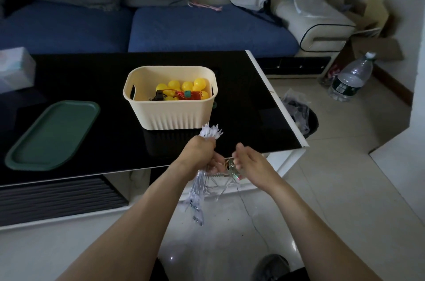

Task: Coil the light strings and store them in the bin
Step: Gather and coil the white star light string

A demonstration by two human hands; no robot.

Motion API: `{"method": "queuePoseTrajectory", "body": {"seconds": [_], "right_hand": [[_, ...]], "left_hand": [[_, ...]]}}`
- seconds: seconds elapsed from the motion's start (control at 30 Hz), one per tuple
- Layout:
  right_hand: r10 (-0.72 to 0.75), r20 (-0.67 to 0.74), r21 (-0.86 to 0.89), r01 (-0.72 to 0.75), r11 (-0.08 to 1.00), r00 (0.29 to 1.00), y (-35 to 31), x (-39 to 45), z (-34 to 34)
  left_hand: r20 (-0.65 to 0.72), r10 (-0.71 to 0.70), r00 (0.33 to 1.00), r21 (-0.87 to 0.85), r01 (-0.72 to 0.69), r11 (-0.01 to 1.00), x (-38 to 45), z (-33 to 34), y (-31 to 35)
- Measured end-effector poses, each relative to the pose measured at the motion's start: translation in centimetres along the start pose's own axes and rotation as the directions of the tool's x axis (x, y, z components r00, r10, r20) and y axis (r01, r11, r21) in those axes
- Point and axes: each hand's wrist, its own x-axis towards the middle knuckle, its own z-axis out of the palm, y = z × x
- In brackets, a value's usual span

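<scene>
Left hand (199,150) clenches white light string (199,185) bundle over table edge, keeping loops together; right hand (247,159) loose, fingers relaxed, guiding trailing wire (yellow-bulb string already in bin (170,115)).

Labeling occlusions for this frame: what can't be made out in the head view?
- Left hand fingers: hidden behind the hand's back and the white light string.
- Small box by the right hand: blurred, part covered by the palm.
- Bin floor: hidden by its front wall.
- Thin wire end: too fine to trace.
</scene>
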Motion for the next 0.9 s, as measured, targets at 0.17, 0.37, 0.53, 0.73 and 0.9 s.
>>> {"method": "queuePoseTrajectory", "body": {"seconds": [0.17,0.37,0.53,0.73,0.9], "right_hand": [[0.272,0.325,0.051,-0.304,0.951,0.906,0.1,-0.1,-0.6],[0.254,0.445,0.153,-0.352,0.923,0.859,-1.9,-0.7,-1.2],[0.177,0.372,0.225,-0.274,0.935,0.911,-2.0,-0.7,-3.3],[0.161,0.346,0.194,-0.238,0.952,0.924,-0.6,-0.8,-5.0],[0.045,0.354,0.159,-0.108,0.981,0.934,-0.2,-1.0,-5.8]], "left_hand": [[-0.031,0.054,0.998,-0.116,-0.058,0.992,-0.3,-0.5,0.5],[-0.055,0.096,0.994,-0.161,-0.104,0.982,-0.6,-1.1,0.8],[-0.063,0.095,0.994,-0.152,-0.103,0.983,-0.6,-1.5,0.8],[-0.052,0.094,0.994,-0.108,-0.099,0.989,-0.6,-1.6,0.7],[-0.040,0.093,0.995,-0.034,-0.094,0.995,-0.6,-1.5,0.4]]}}
